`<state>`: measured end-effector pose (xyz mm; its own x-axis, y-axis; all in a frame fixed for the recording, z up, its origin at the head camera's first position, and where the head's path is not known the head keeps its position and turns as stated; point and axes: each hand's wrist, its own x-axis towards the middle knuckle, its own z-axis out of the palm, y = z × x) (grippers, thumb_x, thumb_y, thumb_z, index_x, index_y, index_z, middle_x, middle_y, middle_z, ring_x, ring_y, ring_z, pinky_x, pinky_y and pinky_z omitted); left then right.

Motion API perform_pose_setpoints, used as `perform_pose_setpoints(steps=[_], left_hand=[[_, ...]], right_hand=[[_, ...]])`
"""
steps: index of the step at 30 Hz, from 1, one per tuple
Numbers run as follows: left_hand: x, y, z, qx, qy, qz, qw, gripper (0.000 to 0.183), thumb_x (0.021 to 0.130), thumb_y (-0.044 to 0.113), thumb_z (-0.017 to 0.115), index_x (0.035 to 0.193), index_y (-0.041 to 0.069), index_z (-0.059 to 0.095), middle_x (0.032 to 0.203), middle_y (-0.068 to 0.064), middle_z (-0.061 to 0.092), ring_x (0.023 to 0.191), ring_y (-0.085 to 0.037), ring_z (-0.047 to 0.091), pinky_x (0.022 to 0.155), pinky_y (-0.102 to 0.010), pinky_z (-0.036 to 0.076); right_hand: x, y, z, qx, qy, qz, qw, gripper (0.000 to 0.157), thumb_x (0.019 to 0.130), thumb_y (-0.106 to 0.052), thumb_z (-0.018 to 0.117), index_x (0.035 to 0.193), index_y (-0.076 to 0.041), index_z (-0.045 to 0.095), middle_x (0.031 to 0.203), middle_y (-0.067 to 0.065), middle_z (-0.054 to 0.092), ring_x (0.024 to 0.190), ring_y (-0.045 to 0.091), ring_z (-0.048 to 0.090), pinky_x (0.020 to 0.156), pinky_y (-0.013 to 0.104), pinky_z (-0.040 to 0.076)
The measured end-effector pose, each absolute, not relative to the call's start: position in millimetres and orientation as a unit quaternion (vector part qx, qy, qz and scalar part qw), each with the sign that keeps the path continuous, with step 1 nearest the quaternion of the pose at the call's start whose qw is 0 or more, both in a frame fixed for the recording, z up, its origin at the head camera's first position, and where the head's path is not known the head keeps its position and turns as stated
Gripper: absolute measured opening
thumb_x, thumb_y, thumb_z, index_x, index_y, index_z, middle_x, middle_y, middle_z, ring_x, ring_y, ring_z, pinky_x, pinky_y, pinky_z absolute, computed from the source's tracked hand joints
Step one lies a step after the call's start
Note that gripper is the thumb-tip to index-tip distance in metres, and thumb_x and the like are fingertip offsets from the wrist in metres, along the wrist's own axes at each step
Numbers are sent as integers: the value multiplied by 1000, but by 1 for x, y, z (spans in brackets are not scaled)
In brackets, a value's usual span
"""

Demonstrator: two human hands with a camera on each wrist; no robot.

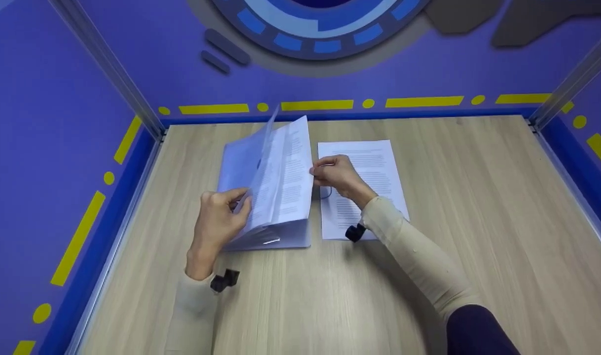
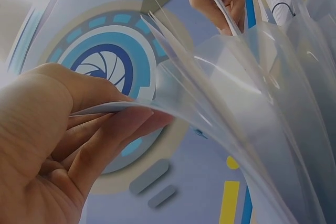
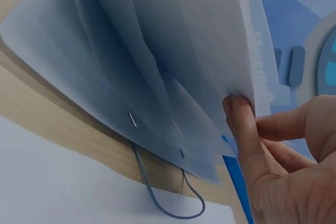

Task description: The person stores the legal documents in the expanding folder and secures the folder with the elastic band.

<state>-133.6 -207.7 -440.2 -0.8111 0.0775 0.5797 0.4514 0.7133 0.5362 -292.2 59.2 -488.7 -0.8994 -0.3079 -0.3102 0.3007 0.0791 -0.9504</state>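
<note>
A translucent plastic document folder (image 1: 241,160) stands spread on the table, several clear leaves fanned apart in the left wrist view. My left hand (image 1: 219,219) pinches the edge of one clear plastic leaf (image 2: 220,129) between thumb and fingers. Printed paper (image 1: 295,172) stands tilted up within the folder. At its right edge, my right hand (image 1: 339,175) pinches the paper between thumb and fingers. From the folder's lower cover hangs a dark elastic loop (image 3: 149,188), seen in the right wrist view. How many sheets the right hand pinches is hidden.
Printed sheets (image 1: 374,160) lie flat to the right of the folder, partly under my right hand and forearm. The wooden table (image 1: 477,197) is bounded by a blue patterned back wall (image 1: 147,59) and side panels. Small black mounts (image 1: 225,280) sit at both wrists.
</note>
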Motion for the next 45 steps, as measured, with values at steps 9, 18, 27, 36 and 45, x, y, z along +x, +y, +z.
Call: perform_pose_setpoints(steps=[9,18,27,36,45], left_hand=[[-134,-208,-442,-148,-886,-353,262,15,86,-8,75,99,-10,81,92,-23,80,79,-29,80,69,-45,66],[-134,-207,-441,-147,-888,-348,262,15,87,-9,75,100,-11,81,91,-23,80,76,-28,80,66,-44,65],[-134,-205,-439,-149,-888,-345,265,14,86,-8,76,99,-9,82,87,-20,80,71,-19,76,64,-41,64],[-134,-205,-441,-153,-886,-348,265,15,86,-8,75,100,-10,82,88,-21,80,71,-19,75,64,-41,64],[-135,-206,-441,-158,-886,-340,275,15,86,-8,76,99,-10,82,81,-19,80,59,-15,67,59,-37,60]], right_hand=[[-286,47,-489,-10,695,-682,228,21,97,-3,73,116,7,73,103,13,71,79,13,72,75,24,63],[-287,48,-486,-9,699,-679,222,21,97,-5,74,116,3,73,106,12,70,82,15,71,82,30,64],[-286,46,-484,-14,698,-680,227,22,98,-5,74,117,5,74,107,15,71,81,15,73,76,26,64],[-286,32,-486,-16,688,-687,234,30,98,0,73,125,12,69,108,16,72,81,14,74,77,26,64],[-282,20,-487,-24,678,-693,244,32,100,4,68,129,17,65,105,18,73,80,14,75,80,27,65]])
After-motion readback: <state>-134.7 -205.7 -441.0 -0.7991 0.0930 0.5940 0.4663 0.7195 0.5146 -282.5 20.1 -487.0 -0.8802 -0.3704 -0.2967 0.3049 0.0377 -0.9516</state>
